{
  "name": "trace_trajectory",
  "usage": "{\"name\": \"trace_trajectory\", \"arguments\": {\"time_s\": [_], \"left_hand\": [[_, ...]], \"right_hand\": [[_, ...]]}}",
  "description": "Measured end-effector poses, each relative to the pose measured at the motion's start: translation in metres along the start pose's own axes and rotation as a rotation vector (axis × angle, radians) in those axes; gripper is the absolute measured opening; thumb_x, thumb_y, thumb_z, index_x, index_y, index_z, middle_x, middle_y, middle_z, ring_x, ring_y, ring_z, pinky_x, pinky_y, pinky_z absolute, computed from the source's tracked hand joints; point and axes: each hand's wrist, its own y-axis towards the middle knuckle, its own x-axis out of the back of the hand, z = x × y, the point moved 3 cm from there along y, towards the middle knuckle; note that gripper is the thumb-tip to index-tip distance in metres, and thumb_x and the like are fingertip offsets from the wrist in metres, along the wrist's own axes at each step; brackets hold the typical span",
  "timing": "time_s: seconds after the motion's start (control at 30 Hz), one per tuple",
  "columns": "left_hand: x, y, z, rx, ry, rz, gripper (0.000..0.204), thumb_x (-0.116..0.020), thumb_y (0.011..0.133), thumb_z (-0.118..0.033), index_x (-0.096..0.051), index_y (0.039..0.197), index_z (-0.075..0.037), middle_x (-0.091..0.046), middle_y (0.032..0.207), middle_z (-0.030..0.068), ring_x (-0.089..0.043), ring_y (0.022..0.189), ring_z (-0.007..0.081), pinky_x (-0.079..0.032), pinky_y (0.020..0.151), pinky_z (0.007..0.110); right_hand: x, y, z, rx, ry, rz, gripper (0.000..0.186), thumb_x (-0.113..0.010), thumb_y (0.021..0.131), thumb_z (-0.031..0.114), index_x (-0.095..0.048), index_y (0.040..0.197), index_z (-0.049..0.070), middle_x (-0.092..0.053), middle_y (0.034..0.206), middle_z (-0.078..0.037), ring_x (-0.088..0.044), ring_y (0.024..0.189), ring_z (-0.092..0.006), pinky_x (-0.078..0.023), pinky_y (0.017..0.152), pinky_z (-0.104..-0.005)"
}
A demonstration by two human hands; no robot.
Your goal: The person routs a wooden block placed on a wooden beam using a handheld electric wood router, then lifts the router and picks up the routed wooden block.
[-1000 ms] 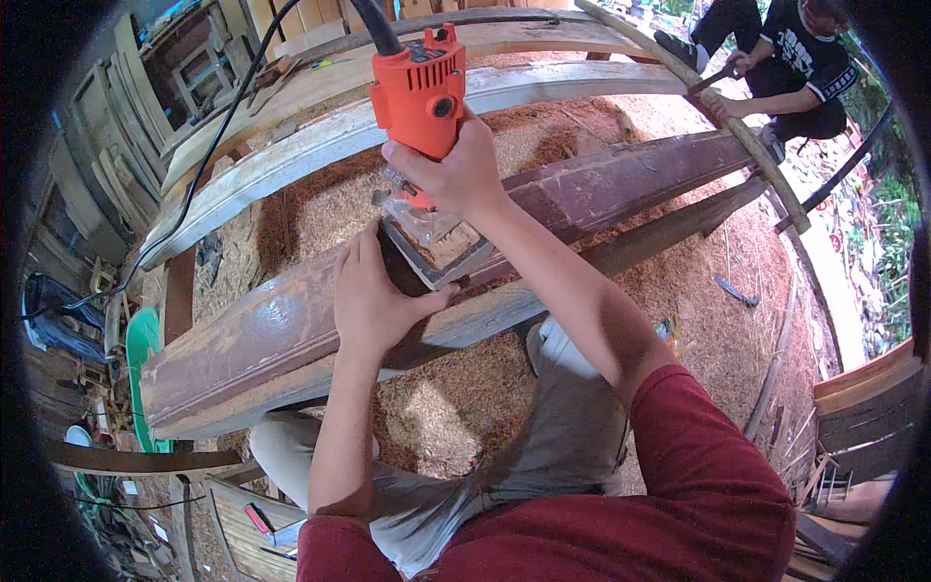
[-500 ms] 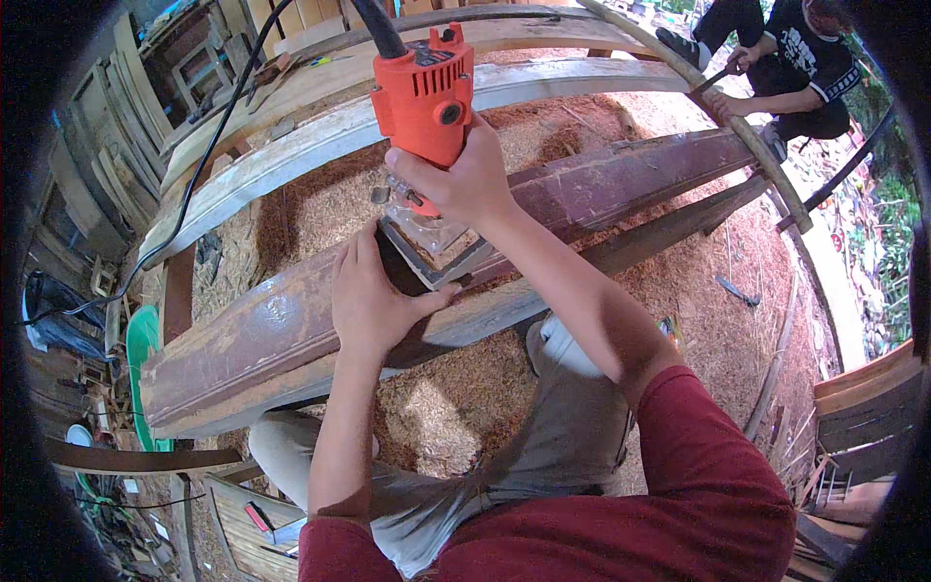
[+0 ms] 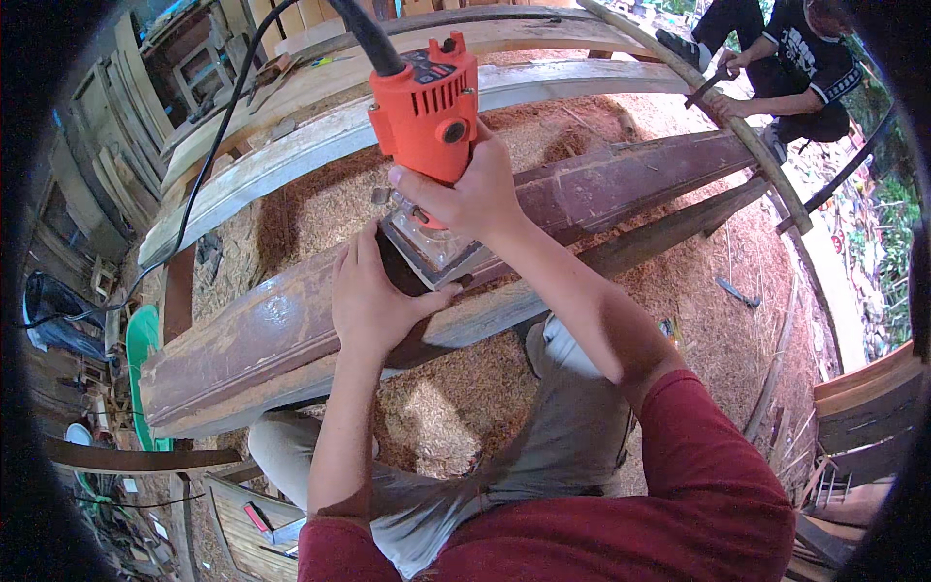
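Observation:
My right hand (image 3: 475,194) is wrapped round the orange body of a trim router (image 3: 422,112), which stands nearly upright. Its clear base (image 3: 436,247) is over a long brown-painted timber (image 3: 252,310) lying crosswise in front of me. Beside the base, my left hand (image 3: 371,296) rests on the timber with thumb and fingers spread. Dark shadow fills the gap between that thumb and the fingers, and the router's bit is hidden. A thick black cord (image 3: 367,37) leaves the router's top.
Past the timber run a pale board (image 3: 291,160) and further planks. Sawdust (image 3: 427,417) covers the ground. A green basin (image 3: 144,369) stands at the timber's left end. At the far right, a person (image 3: 786,68) crouches, hands at a pole (image 3: 756,150) with a dark tool.
The router's upper body has tipped slightly and dropped a little, with my right hand shifting alongside. My left hand stays put. The other person's dark tool has moved slightly.

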Motion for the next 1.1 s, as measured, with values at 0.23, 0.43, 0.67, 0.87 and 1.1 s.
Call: {"name": "trace_trajectory", "arguments": {"time_s": [0.23,0.43,0.67,0.87,1.1], "left_hand": [[-0.002,-0.001,0.002,-0.059,0.016,-0.054,0.12,-0.101,0.055,-0.055,-0.049,0.148,0.003,-0.066,0.133,0.0224,-0.062,0.128,0.0431,-0.049,0.111,0.052],[0.002,-0.001,0.0,-0.07,0.021,-0.045,0.121,-0.1,0.057,-0.056,-0.048,0.148,0.005,-0.065,0.133,0.0239,-0.06,0.129,0.0452,-0.048,0.112,0.052],[-0.004,-0.001,0.003,-0.131,0.04,-0.082,0.126,-0.097,0.059,-0.06,-0.044,0.153,0.006,-0.063,0.137,0.0256,-0.059,0.131,0.0465,-0.046,0.114,0.053],[-0.005,-0.002,0.003,-0.111,0.072,-0.094,0.123,-0.097,0.059,-0.061,-0.046,0.15,0.005,-0.063,0.136,0.0253,-0.06,0.13,0.0445,-0.047,0.113,0.052],[-0.01,-0.007,-0.003,-0.128,0.168,-0.24,0.122,-0.094,0.057,-0.074,-0.05,0.139,0.004,-0.066,0.125,0.0253,-0.066,0.118,0.0434,-0.05,0.105,0.053]], "right_hand": [[0.003,0.001,0.004,0.005,-0.016,0.006,0.058,-0.091,0.075,0.033,-0.07,0.12,0.002,-0.079,0.105,-0.013,-0.078,0.092,-0.0233,-0.061,0.084,-0.038],[0.015,-0.001,-0.005,-0.171,0.109,-0.053,0.045,-0.09,0.078,0.029,-0.072,0.11,0.003,-0.078,0.096,-0.009,-0.077,0.086,-0.0195,-0.061,0.08,-0.0362],[0.048,0.011,-0.029,-0.173,0.663,-0.373,0.037,-0.074,0.094,0.021,-0.061,0.121,0.0,-0.075,0.099,-0.015,-0.077,0.085,-0.0294,-0.064,0.077,-0.0428],[0.058,0.012,-0.04,-0.218,0.86,-0.404,0.039,-0.066,0.098,0.026,-0.056,0.124,-0.002,-0.073,0.1,-0.02,-0.077,0.085,-0.037,-0.065,0.076,-0.0497],[0.033,0.0,-0.016,-0.21,0.687,-0.192,0.028,-0.08,0.092,0.017,-0.069,0.11,-0.001,-0.075,0.095,-0.01,-0.075,0.08,-0.0192,-0.062,0.073,-0.0359]]}}
